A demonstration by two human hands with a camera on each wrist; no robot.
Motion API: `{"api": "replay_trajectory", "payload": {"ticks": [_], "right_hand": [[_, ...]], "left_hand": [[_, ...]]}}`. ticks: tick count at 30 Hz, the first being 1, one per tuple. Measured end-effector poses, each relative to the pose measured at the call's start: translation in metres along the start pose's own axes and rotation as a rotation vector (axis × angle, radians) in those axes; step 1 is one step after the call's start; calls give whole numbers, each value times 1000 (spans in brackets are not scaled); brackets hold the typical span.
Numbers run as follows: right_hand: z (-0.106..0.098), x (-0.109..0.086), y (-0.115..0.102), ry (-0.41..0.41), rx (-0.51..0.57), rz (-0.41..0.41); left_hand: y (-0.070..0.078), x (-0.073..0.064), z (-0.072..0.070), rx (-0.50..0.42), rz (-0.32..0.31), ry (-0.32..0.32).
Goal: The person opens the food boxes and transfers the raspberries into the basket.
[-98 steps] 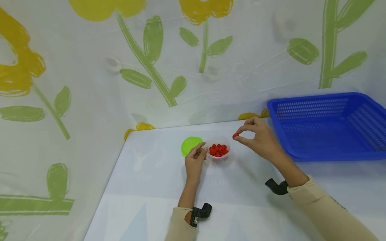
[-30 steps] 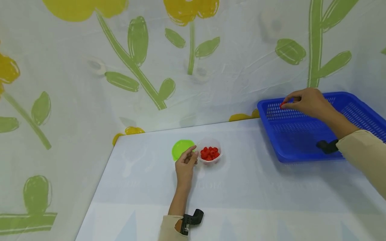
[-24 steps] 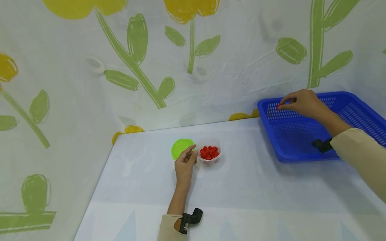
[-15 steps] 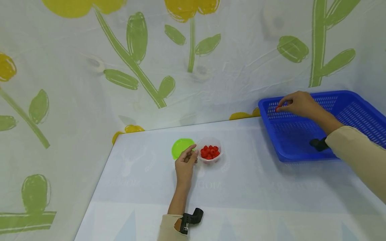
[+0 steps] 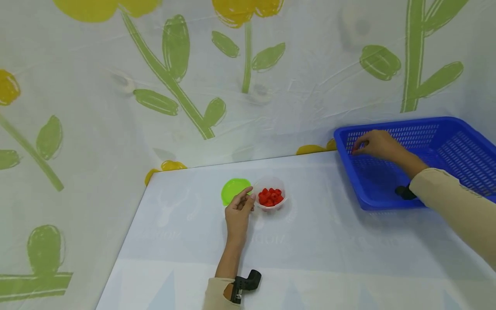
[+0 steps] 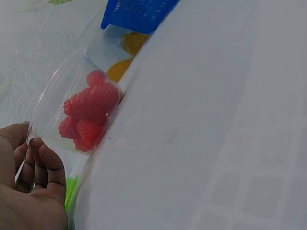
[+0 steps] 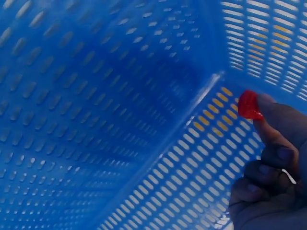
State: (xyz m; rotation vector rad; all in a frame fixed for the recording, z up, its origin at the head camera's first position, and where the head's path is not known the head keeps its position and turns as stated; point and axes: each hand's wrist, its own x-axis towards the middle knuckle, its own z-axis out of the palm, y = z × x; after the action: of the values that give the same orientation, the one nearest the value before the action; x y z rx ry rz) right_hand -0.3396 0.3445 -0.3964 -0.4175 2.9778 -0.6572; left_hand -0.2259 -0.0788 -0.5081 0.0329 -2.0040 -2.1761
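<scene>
Nearest you, on the pale worktop [image 5: 317, 245], your left hand [image 5: 237, 213] pinches the rim of a clear, thin-walled cup [image 5: 273, 182] at its two o'clock; bumpy red berries [image 5: 270, 197] fill the cup's bottom. A glossy lime lid [image 5: 234, 188] lies at that hand's twelve, partly behind the fingers. Farther, toward two o'clock, your right hand [image 5: 379, 145] holds one red berry [image 7: 248, 105] between thumb and finger at its nine, inside the slotted, rigid blue basket [image 5: 381, 203], by its ten o'clock corner. The basket's long axis runs roughly nine to three; you can't tell whether the berry touches its wall.
</scene>
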Motion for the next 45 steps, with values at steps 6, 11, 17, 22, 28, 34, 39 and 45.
{"api": "replay_trajectory", "payload": {"ticks": [6, 11, 17, 22, 28, 34, 39, 45], "right_hand": [[2, 3, -1, -2, -22, -38], [2, 3, -1, -12, -3, -22], [8, 2, 7, -34, 33, 10], [16, 6, 10, -49, 30, -26], [20, 9, 9, -52, -37, -62], [13, 8, 2, -101, -49, -29], [-1, 3, -9, -121, -52, -18], [-18, -9, -27, -57, -14, 17]], "left_hand": [[1, -1, -3, 13, 17, 5], [1, -1, -2, 26, 23, 4], [-1, -3, 0, 45, 14, -5], [-2, -3, 0, 42, 15, 0], [-1, 0, 0, 12, 35, -4], [2, 0, 1, -9, 10, -1], [3, 0, -1, 12, 4, -2], [14, -3, 2, 8, 12, -11]]}}
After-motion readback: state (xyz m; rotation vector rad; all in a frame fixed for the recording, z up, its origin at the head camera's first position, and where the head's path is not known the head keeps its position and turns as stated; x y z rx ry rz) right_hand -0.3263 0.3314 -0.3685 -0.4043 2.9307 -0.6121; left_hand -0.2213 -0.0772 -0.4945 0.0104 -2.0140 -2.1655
